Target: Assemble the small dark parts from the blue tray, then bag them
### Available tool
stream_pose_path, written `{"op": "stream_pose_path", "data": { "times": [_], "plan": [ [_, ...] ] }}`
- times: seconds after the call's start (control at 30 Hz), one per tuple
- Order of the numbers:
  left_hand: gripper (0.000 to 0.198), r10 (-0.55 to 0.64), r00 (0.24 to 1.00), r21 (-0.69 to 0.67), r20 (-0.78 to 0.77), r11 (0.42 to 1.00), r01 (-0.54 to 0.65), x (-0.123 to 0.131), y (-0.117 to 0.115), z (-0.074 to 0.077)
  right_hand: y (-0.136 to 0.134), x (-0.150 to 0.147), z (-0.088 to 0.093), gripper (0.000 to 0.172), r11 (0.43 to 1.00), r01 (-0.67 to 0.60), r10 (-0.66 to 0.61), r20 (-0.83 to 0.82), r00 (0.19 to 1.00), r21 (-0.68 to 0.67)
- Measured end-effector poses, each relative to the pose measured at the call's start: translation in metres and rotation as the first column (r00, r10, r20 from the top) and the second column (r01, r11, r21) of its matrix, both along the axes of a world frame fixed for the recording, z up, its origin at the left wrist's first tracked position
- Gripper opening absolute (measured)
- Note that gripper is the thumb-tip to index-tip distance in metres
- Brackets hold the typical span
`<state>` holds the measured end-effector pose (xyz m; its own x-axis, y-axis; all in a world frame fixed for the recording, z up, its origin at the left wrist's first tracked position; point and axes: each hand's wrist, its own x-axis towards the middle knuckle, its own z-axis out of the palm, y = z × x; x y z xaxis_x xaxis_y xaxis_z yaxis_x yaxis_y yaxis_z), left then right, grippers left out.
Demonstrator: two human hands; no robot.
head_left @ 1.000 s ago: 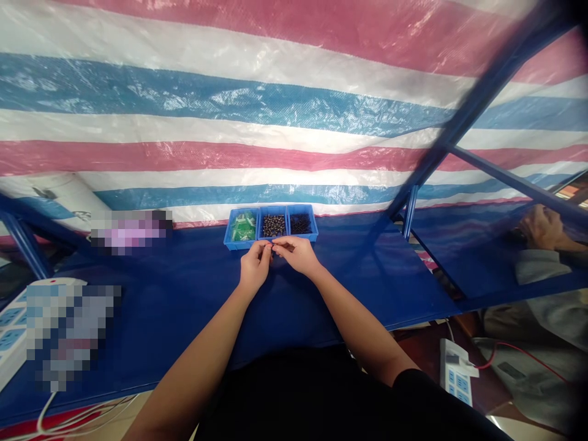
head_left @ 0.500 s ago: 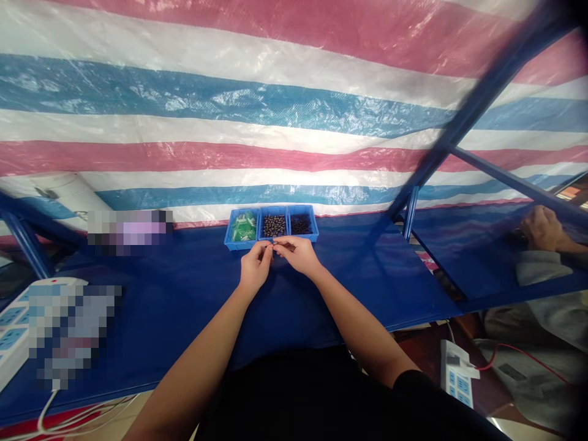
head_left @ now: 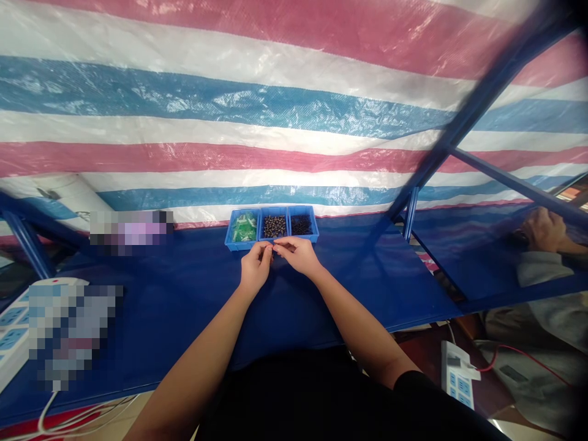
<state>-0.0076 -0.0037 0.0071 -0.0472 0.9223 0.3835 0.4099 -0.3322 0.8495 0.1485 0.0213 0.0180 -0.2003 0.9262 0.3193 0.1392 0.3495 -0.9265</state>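
Note:
My left hand (head_left: 256, 264) and my right hand (head_left: 297, 253) meet fingertip to fingertip just in front of three joined blue bins. Both are closed in a pinch; whatever small piece lies between the fingers is too small to name. The left bin (head_left: 231, 237) holds green pieces in clear plastic. Small brass-and-dark metal parts (head_left: 274, 226) fill the middle bin, right behind my fingertips. In the right bin are small black parts (head_left: 301, 224), which look like screws, though I cannot be sure.
A blue-covered table (head_left: 184, 318) carries the bins. At left lie a white power strip (head_left: 18, 334) and blurred-out items. A blue metal frame (head_left: 441, 159) slants up at right, with another person's hands (head_left: 544, 228) beyond it. Striped sheeting (head_left: 229, 122) hangs behind.
Both hands hold nearly the same place, with only a slight shift of the fingertips. The bins have not moved.

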Motion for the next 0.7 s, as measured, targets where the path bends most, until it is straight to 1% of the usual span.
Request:
{"op": "stream_pose_path", "data": {
  "times": [0.07, 0.13, 0.23, 0.33, 0.5, 0.6, 0.7],
  "plan": [
    [0.023, -0.007, 1.0, -0.006, -0.001, 1.0, 0.007, -0.0004, -0.0002, 0.0003, -0.0012, 0.0006, 0.0023, 0.028, 1.0, -0.013, 0.013, 0.01, 1.0, 0.01],
    [0.023, -0.011, 1.0, -0.018, 0.004, 1.0, 0.011, -0.0007, -0.0003, 0.0007, -0.0022, 0.0015, 0.0047, 0.024, 0.999, -0.02, 0.019, 0.036, 0.999, 0.043],
    [0.024, -0.004, 1.0, -0.03, 0.015, 1.0, 0.004, -0.0007, -0.0004, 0.0009, -0.0025, 0.0026, 0.0066, 0.02, 0.996, -0.008, 0.001, 0.068, 0.998, 0.089],
    [0.025, -0.003, 1.0, -0.037, 0.022, 0.999, 0.004, -0.0004, -0.0003, 0.0007, -0.0019, 0.0031, 0.0064, 0.023, 0.995, -0.013, 0.006, 0.071, 0.997, 0.101],
    [0.025, -0.012, 0.999, -0.031, 0.035, 0.999, 0.013, 0.0006, -0.0007, 0.0008, -0.0008, 0.0026, 0.0049, 0.019, 0.991, 0.012, -0.021, 0.071, 0.997, 0.131],
    [0.027, -0.011, 1.0, -0.02, 0.027, 1.0, 0.011, 0.0009, -0.0009, 0.0008, -0.0002, 0.0022, 0.0041, 0.02, 0.992, 0.018, -0.025, 0.058, 0.998, 0.128],
    [0.024, -0.011, 1.0, -0.02, 0.027, 1.0, 0.011, 0.0008, -0.0007, 0.0002, -0.0002, 0.0017, 0.0041, 0.02, 0.993, 0.021, -0.029, 0.068, 0.997, 0.119]
  ]
}}
